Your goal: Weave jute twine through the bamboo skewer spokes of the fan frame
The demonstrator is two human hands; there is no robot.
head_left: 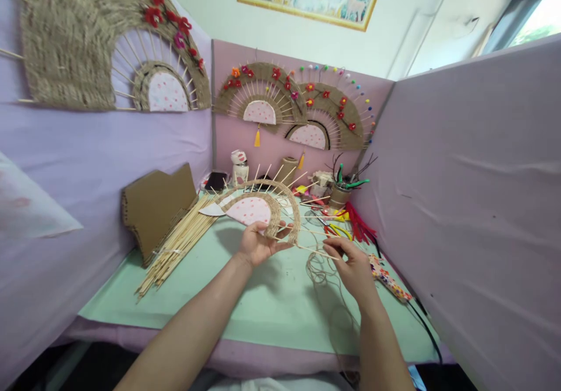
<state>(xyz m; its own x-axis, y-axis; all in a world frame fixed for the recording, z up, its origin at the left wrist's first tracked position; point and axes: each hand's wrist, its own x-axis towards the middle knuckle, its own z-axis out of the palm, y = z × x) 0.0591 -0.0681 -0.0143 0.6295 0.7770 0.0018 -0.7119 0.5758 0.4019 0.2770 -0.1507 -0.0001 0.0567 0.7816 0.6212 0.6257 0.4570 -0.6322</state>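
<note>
Above the table I hold a half-round woven fan [294,210] with a pink spotted centre and thin wooden sticks radiating outward. My left hand [258,245] grips it from below at the lower edge, thumb near the pink centre and fingers beneath the weave. At the fan's right side, my right hand [353,265] pinches the end of the lowest stick [318,252] between thumb and fingers. Loose jute twine [322,271] lies in loops on the table between my hands and trails down toward the front edge.
A bundle of sticks [175,251] lies left beside brown cardboard [160,210]. At the back right are a pot with green-handled tools [342,192], yellow-handled pliers [339,231] and red strips [362,224]. A floral-patterned tool with a cable [390,280] lies right. Finished fans [260,90] hang behind.
</note>
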